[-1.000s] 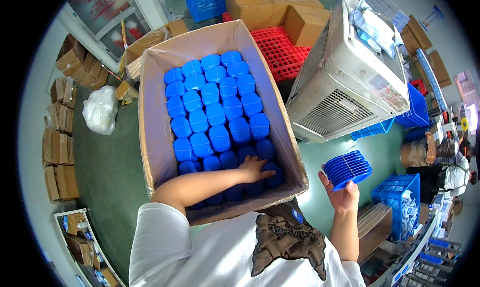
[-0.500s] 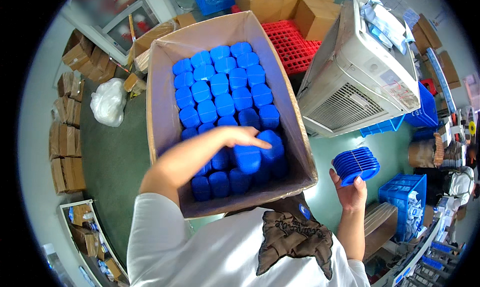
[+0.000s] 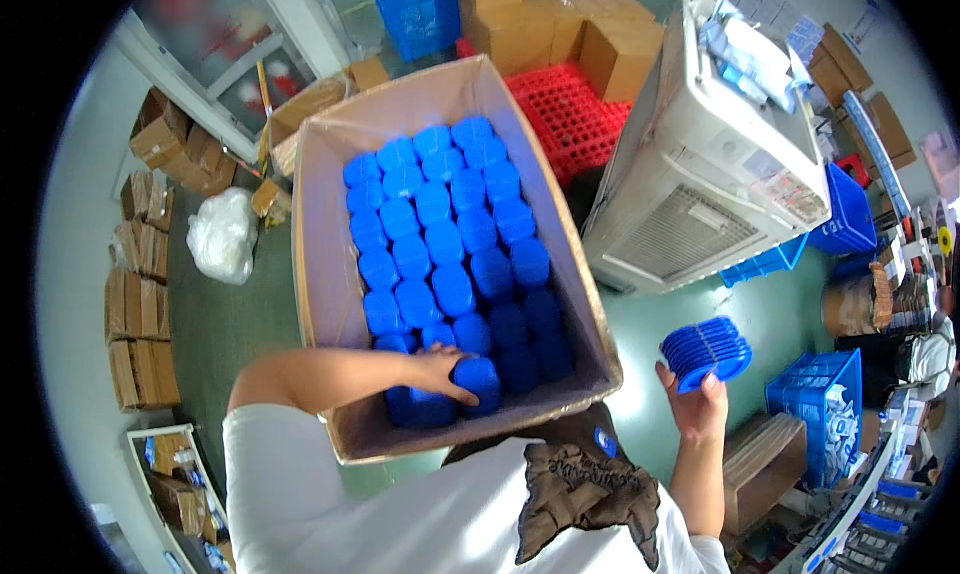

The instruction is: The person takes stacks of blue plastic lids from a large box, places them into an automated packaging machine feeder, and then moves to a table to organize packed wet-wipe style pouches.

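Note:
My left hand (image 3: 438,372) is down inside a large cardboard box (image 3: 330,244), near its front side. Its thumb and fingers close round a rounded stack of blue plastic lids (image 3: 479,382). Rows of similar blue stacks (image 3: 443,242) fill much of the box, with thin bands visible across many. Outside the box, on the right, my right hand (image 3: 697,402) holds up another stack of thin blue lids (image 3: 706,352). A pale band runs across that one, and my fingers support it from below.
A white air-cooler-like machine (image 3: 700,174) stands just right of the box, with a red plastic pallet (image 3: 565,114) behind. Blue crates (image 3: 815,414) and an open carton (image 3: 765,469) are at the right. A white plastic bag (image 3: 222,236) lies on the floor at left.
My left hand has moved left and nearer to me inside the box, with a blue stack now by the front row. My right hand keeps holding its stack, nearly in place.

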Action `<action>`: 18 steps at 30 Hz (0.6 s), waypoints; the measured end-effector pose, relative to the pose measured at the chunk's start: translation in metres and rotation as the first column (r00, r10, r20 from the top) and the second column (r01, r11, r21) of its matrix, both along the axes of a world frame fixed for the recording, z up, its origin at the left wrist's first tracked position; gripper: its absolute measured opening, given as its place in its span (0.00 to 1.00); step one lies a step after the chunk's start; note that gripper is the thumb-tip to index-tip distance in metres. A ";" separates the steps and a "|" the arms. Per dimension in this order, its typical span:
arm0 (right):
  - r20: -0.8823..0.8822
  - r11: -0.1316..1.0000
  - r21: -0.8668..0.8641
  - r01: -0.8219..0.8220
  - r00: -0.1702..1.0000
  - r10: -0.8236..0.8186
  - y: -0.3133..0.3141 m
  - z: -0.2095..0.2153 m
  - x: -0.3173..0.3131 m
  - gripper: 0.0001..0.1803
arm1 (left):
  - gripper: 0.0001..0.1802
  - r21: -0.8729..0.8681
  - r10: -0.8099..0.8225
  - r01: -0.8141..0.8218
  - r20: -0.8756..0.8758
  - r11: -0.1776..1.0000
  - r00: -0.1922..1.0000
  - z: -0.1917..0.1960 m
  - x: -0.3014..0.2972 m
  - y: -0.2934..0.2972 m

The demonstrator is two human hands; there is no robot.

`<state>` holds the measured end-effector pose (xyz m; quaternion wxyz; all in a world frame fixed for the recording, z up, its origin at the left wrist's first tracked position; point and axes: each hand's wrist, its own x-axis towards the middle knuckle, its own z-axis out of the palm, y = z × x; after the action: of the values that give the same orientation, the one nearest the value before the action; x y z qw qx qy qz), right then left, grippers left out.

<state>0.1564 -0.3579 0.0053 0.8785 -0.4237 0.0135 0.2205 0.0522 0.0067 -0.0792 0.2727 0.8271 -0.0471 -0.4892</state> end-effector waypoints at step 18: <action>-0.102 0.999 0.019 0.048 0.994 -0.045 0.011 0.001 -0.002 0.39 | 0.52 -0.305 0.224 -0.382 -0.446 0.872 0.867 0.008 0.007 -0.001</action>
<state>0.1540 -0.3465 0.0060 0.8859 -0.4023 0.0657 0.2213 0.0594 0.0061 -0.0712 0.5076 0.6377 0.0475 -0.5774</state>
